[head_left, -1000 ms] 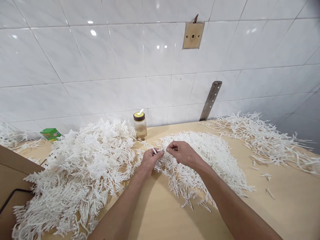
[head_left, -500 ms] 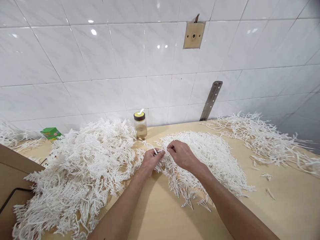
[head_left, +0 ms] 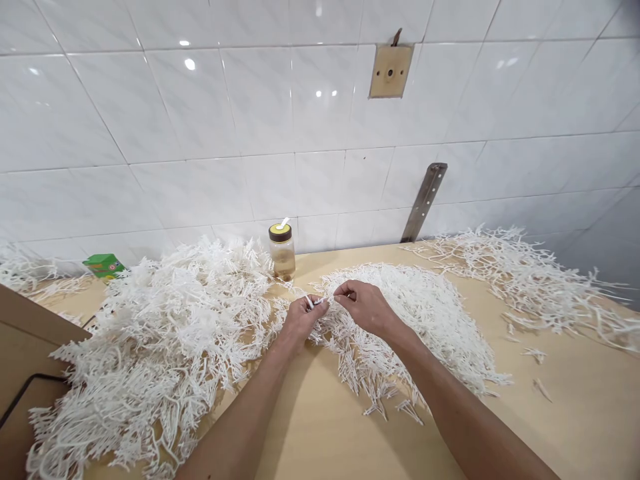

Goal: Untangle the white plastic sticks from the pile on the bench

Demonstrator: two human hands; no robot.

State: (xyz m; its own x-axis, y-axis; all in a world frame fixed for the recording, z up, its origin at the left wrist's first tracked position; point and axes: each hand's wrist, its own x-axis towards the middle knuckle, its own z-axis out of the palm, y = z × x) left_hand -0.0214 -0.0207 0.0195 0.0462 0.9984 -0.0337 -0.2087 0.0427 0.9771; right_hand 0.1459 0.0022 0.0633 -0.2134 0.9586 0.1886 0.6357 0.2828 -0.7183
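Note:
Near the middle of the wooden table [head_left: 320,413], my left hand [head_left: 303,317] is closed on a small white piece [head_left: 311,303] that pokes out between its fingers. My right hand [head_left: 365,307] is just to its right, thumb and forefinger pinched together near the left fingertips; what they hold is too small to name. Beneath and beyond the right hand lies a flat heap of short white strands [head_left: 430,320]. A taller pile of branching white strands [head_left: 185,320] is on the left.
A jar with a yellow and dark lid [head_left: 283,252] stands by the tiled wall. A green box [head_left: 104,267] sits at the back left, a brown panel [head_left: 30,333] at the left edge. Loose white strands [head_left: 540,280] spread at the right. A metal strip [head_left: 424,203] leans against the wall.

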